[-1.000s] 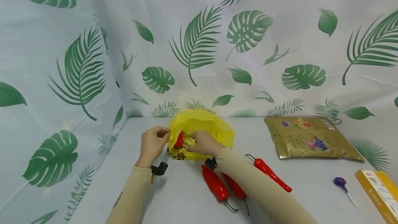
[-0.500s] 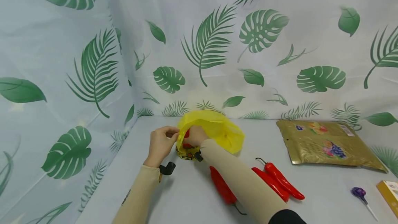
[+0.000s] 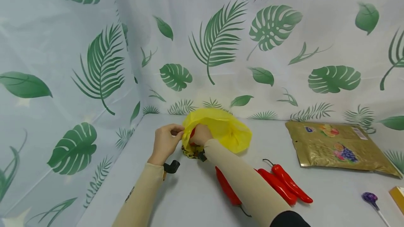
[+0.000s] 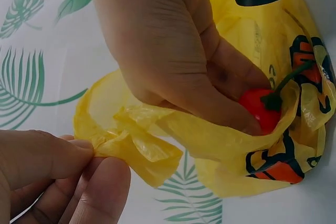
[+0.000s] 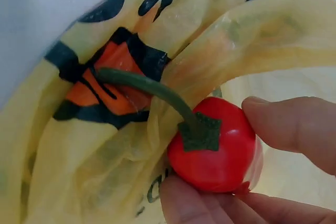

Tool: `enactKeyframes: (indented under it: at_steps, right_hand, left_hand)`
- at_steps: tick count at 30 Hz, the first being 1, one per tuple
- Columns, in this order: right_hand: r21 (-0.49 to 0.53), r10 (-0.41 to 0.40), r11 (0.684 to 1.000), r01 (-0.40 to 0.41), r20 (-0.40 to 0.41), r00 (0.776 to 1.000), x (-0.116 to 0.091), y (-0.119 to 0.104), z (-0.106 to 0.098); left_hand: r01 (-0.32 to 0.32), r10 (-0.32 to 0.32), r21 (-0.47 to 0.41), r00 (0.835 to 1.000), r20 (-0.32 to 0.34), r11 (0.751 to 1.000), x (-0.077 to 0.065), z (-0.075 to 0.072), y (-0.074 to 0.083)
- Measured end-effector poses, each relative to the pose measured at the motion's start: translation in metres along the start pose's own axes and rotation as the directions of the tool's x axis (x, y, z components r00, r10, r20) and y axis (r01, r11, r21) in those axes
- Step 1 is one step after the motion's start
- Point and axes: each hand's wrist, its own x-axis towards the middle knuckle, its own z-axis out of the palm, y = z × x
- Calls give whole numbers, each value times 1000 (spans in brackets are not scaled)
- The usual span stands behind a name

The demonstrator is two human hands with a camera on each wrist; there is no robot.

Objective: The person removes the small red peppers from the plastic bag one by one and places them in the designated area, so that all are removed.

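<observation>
While bag-hidden (seemingly partly), chilli (image 5: pixel 215 150) in right grip (image 5: pixel 262 156)

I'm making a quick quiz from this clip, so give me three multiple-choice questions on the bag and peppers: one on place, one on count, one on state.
1. Where is the gold packet? A. inside the bag B. on the table, right of the bag C. under the left hand
2. How many red peppers lie loose on the table? A. one B. three C. six
3. What is the left hand doing? A. pinching the bag's rim B. lying flat on the table C. holding the lollipop

Answers:
1. B: the gold packet lies flat on the table, right of the yellow bag.
2. B: three red peppers show beside the right sleeve; a fourth pepper is held by the right hand in the bag's mouth.
3. A: the left hand pinches the bunched rim, while the lollipop lies untouched.
</observation>
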Motion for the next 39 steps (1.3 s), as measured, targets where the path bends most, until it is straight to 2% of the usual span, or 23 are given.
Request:
enactKeyframes:
  at_steps: [6, 10, 14, 17, 21, 25, 28, 34, 39]
  right_hand:
    - [79, -15, 997, 17, -24, 1000, 2, 10, -10]
    - [118, 1, 993, 1, -14, 1000, -2, 15, -20]
    - [137, 29, 990, -35, 45, 999, -11, 17, -30]
    - [188, 43, 980, -62, 106, 993, -21, 16, -36]
    - [232, 32, 970, -67, 151, 988, -39, 11, -44]
    - [217, -21, 976, -16, 165, 986, -60, 12, -49]
    - [183, -50, 983, 16, 184, 982, -78, 13, -52]
    - [82, -59, 996, 43, 215, 975, -114, 16, -51]
    - [43, -140, 990, 133, 210, 968, -148, 20, -49]
  left_hand:
    - [0, 0, 12, 1000, 4, 1000, 0, 1, 0]
    - [4, -4, 21, 1000, 4, 1000, 0, 2, 0]
    - [6, -6, 18, 1000, 12, 1000, 1, 1, 0]
    - [0, 0, 17, 1000, 7, 1000, 2, 1, 0]
    - [-1, 1, 12, 1000, 4, 1000, 3, 1, 0]
    - [6, -6, 8, 1000, 16, 1000, 2, 1, 1]
    - [11, -12, 10, 1000, 19, 1000, 2, 1, 2]
    - [18, -18, 10, 1000, 10, 1000, 0, -1, 3]
    - [29, -29, 14, 999, 19, 999, -2, -2, 4]
